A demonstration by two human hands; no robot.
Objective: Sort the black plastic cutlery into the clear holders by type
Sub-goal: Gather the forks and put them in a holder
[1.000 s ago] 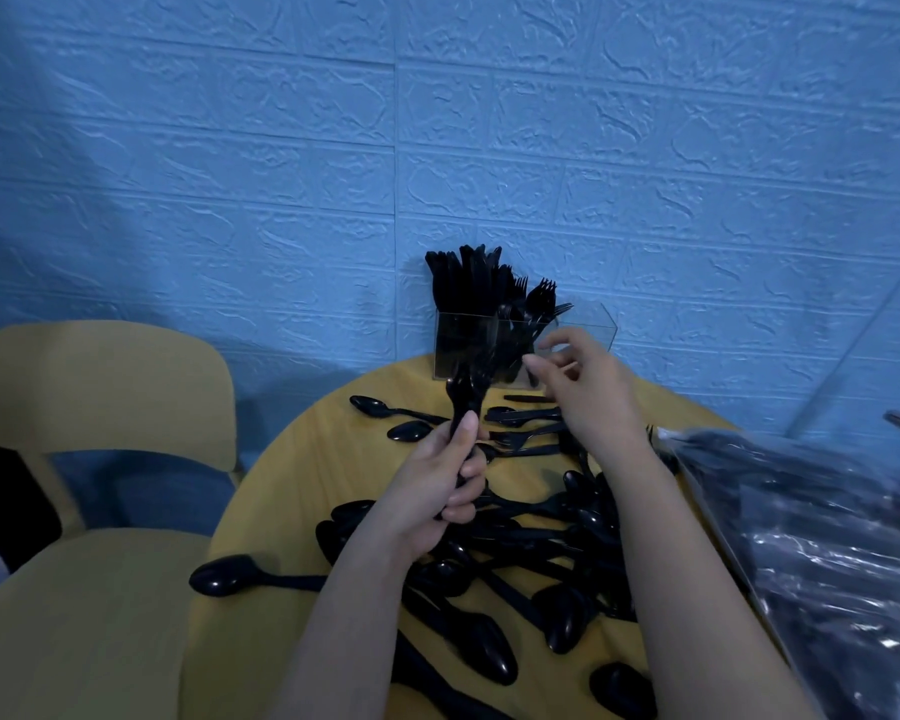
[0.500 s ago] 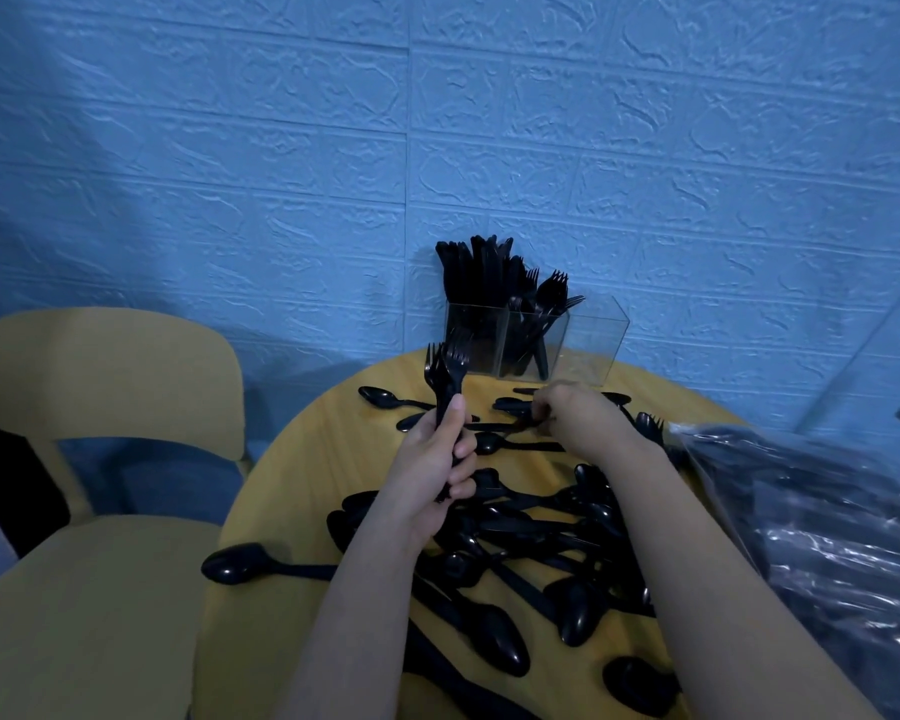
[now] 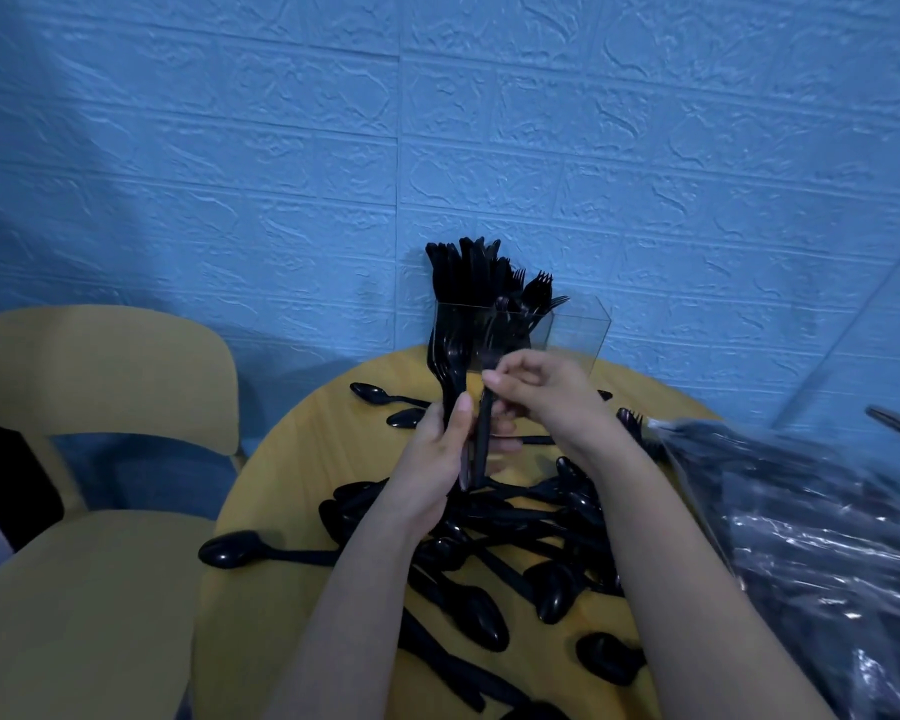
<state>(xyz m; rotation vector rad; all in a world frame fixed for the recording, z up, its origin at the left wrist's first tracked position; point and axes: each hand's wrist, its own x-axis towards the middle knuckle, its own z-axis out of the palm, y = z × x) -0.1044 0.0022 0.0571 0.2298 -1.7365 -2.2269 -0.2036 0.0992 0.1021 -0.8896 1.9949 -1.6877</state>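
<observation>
From my feed, the left hand (image 3: 440,449) has its grip wrapped around a bunch of forks (image 3: 450,366), and the right hand (image 3: 541,394) pinches one more fork (image 3: 481,439). Loose spoons (image 3: 489,563) cover the counter (image 3: 307,439); holders (image 3: 578,335) sit at the back.

Blurred fork bunch (image 3: 450,366) (type unclear)

We counted two hands, the left hand (image 3: 440,459) and the right hand (image 3: 544,394), one round surface (image 3: 302,459), one chair (image 3: 89,407) and one plastic bag (image 3: 811,553). Two clear holders (image 3: 575,332) showed plainly; any more we could not tell. The loose spoons (image 3: 489,532) overlapped too much to count.
</observation>
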